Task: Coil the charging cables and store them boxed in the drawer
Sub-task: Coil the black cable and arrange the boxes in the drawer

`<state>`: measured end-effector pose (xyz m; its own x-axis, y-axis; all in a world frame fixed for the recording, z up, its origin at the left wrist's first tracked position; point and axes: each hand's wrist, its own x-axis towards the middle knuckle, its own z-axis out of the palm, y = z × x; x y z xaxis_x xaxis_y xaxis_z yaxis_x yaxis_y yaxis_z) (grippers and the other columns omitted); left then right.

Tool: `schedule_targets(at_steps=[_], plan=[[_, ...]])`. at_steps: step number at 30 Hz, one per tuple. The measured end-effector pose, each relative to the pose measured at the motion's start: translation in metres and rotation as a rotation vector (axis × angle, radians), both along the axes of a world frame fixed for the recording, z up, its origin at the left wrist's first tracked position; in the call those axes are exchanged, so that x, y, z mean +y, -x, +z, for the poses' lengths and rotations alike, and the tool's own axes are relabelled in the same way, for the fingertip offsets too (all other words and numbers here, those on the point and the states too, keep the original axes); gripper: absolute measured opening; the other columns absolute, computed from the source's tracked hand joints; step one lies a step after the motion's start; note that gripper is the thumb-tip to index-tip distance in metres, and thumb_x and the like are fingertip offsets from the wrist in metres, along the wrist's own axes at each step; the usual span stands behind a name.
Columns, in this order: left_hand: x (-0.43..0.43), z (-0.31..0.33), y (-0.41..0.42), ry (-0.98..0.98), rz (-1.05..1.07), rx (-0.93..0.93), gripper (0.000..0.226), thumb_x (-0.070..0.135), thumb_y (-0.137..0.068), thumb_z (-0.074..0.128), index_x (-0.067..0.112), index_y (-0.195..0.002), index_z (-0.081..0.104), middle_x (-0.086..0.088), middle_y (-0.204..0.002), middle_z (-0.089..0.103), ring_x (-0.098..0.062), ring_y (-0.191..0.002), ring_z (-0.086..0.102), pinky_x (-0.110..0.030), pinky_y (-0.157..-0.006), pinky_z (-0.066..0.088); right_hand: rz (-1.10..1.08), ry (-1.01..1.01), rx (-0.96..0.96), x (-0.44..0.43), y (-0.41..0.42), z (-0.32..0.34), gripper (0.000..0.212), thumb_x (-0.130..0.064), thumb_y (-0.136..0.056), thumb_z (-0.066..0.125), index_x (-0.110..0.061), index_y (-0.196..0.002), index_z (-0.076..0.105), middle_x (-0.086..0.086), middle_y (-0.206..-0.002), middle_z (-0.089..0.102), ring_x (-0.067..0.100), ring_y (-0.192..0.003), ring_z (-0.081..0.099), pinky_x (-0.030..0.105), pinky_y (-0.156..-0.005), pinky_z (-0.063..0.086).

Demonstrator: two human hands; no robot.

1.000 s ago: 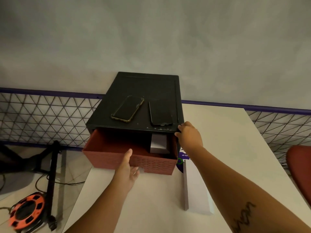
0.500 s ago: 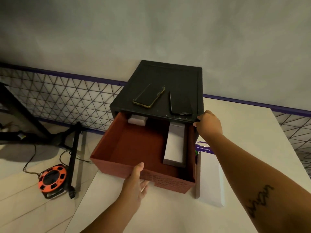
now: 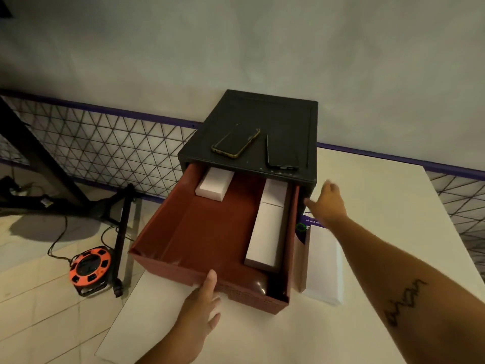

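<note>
- Since half a second ago the red drawer has come further out of the black cabinet, and your right hand has left the cabinet's front corner. Both stand on the white table, at its 11 o'clock corner.
- I judge the opening step is nearly finished. What comes next is putting a box inside.
- Just beside the drawer's 3 o'clock wall a flat white box lies on the table. It is probably the next one to store, and you must lift it over that wall.
- A long white box already lies inside, along the 3 o'clock wall, so the free floor is toward 9 o'clock.
- On the floor at 9 o'clock from the table stands an orange cable reel, well apart.
- Your left hand pinches the drawer's front wall at 6 o'clock, thumb over the rim. Your right hand is blurred, its fingers loose and holding nothing.
- A small white box sits in the drawer's 11 o'clock corner.
- No loose charging cable is visible; whether the boxes hold them I cannot tell.
- Two phones lie on the cabinet top; a hard jolt could shift them.
</note>
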<state>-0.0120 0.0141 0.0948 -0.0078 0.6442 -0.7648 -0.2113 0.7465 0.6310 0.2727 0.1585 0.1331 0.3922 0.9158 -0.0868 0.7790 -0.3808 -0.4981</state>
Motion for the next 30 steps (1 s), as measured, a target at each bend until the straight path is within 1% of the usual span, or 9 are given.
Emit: schedule_targets(at_steps=[4, 7, 11, 15, 18, 20, 25, 28, 30], plan=[[-0.020, -0.004, -0.018, 0.059, -0.295, 0.108, 0.045, 0.055, -0.078, 0.058, 0.013, -0.093, 0.059, 0.003, -0.092, 0.062, -0.011, -0.084, 0.058, -0.024, -0.069, 0.044, 0.258, 0.429, -0.202, -0.041, -0.017, -0.056, 0.071, -0.050, -0.088, 0.052, -0.030, -0.148, 0.018, 0.007, -0.155, 0.016, 0.038, -0.140, 0.015, 0.050, -0.112, 0.024], [-0.028, -0.002, -0.037, 0.087, -0.485, 0.166, 0.049, 0.061, -0.079, 0.055, 0.016, -0.097, 0.062, 0.003, -0.096, 0.068, -0.010, -0.085, 0.064, -0.018, -0.061, 0.044, 0.412, 0.563, -0.300, -0.062, -0.028, -0.065, 0.058, -0.055, -0.091, 0.044, -0.043, -0.143, 0.023, 0.004, -0.157, 0.001, 0.041, -0.142, 0.001, 0.055, -0.113, 0.019], [-0.035, -0.001, -0.063, 0.055, -0.708, 0.149, 0.039, 0.053, -0.087, 0.055, 0.017, -0.101, 0.062, 0.005, -0.098, 0.067, -0.006, -0.082, 0.062, -0.016, -0.067, 0.043, 0.337, 0.603, -0.319, -0.083, -0.059, -0.061, 0.067, -0.068, -0.085, 0.039, -0.043, -0.143, 0.020, 0.007, -0.150, 0.018, 0.038, -0.136, 0.021, 0.050, -0.109, 0.028], [-0.037, -0.006, -0.095, -0.007, -0.896, 0.167, 0.033, 0.050, -0.086, 0.057, 0.020, -0.098, 0.063, 0.002, -0.109, 0.067, -0.008, -0.087, 0.061, -0.019, -0.075, 0.045, 0.028, 0.584, -0.108, -0.129, -0.098, -0.068, 0.075, -0.080, -0.075, 0.035, -0.032, -0.132, 0.043, 0.009, -0.128, 0.041, 0.035, -0.121, 0.044, 0.045, -0.102, 0.038], [-0.037, -0.010, -0.121, 0.009, -0.914, 0.160, 0.030, 0.048, -0.087, 0.057, 0.021, -0.099, 0.061, 0.001, -0.106, 0.062, -0.009, -0.084, 0.058, -0.017, -0.064, 0.043, -0.079, 0.534, -0.078, -0.163, -0.116, -0.082, 0.095, -0.090, -0.066, 0.019, -0.021, -0.124, 0.050, 0.010, -0.116, 0.048, 0.032, -0.108, 0.051, 0.040, -0.090, 0.044], [-0.039, -0.011, -0.136, 0.041, -0.888, 0.126, 0.025, 0.046, -0.089, 0.055, 0.023, -0.098, 0.058, 0.001, -0.104, 0.057, -0.010, -0.083, 0.056, -0.016, -0.061, 0.042, -0.154, 0.495, -0.071, -0.186, -0.117, -0.083, 0.077, -0.077, -0.081, 0.029, -0.014, -0.117, 0.055, 0.012, -0.116, 0.049, 0.033, -0.107, 0.052, 0.038, -0.091, 0.042], [-0.045, -0.018, -0.165, 0.121, -0.821, 0.018, 0.028, 0.040, -0.094, 0.051, 0.023, -0.116, 0.051, 0.001, -0.116, 0.048, -0.015, -0.097, 0.049, -0.024, -0.074, 0.041, -0.151, 0.456, -0.093, -0.234, -0.099, -0.087, 0.057, -0.062, -0.092, 0.026, -0.019, -0.107, 0.061, 0.009, -0.110, 0.055, 0.032, -0.108, 0.052, 0.035, -0.093, 0.037], [-0.050, -0.021, -0.180, 0.130, -0.752, -0.080, 0.045, 0.034, -0.096, 0.048, 0.031, -0.138, 0.032, 0.002, -0.144, 0.034, -0.021, -0.127, 0.038, -0.033, -0.091, 0.037, -0.132, 0.425, -0.077, -0.249, -0.086, -0.091, 0.050, -0.056, -0.095, 0.024, -0.019, -0.095, 0.059, 0.007, -0.103, 0.058, 0.030, -0.107, 0.053, 0.033, -0.092, 0.036], [-0.055, -0.024, -0.189, 0.114, -0.730, -0.152, 0.062, 0.029, -0.096, 0.049, 0.041, -0.145, 0.012, 0.003, -0.148, 0.032, -0.023, -0.131, 0.038, -0.039, -0.098, 0.036, -0.118, 0.389, 0.029, -0.258, -0.079, -0.091, 0.042, -0.052, -0.097, 0.027, -0.023, -0.075, 0.047, 0.002, -0.088, 0.053, 0.030, -0.104, 0.053, 0.033, -0.087, 0.035]])
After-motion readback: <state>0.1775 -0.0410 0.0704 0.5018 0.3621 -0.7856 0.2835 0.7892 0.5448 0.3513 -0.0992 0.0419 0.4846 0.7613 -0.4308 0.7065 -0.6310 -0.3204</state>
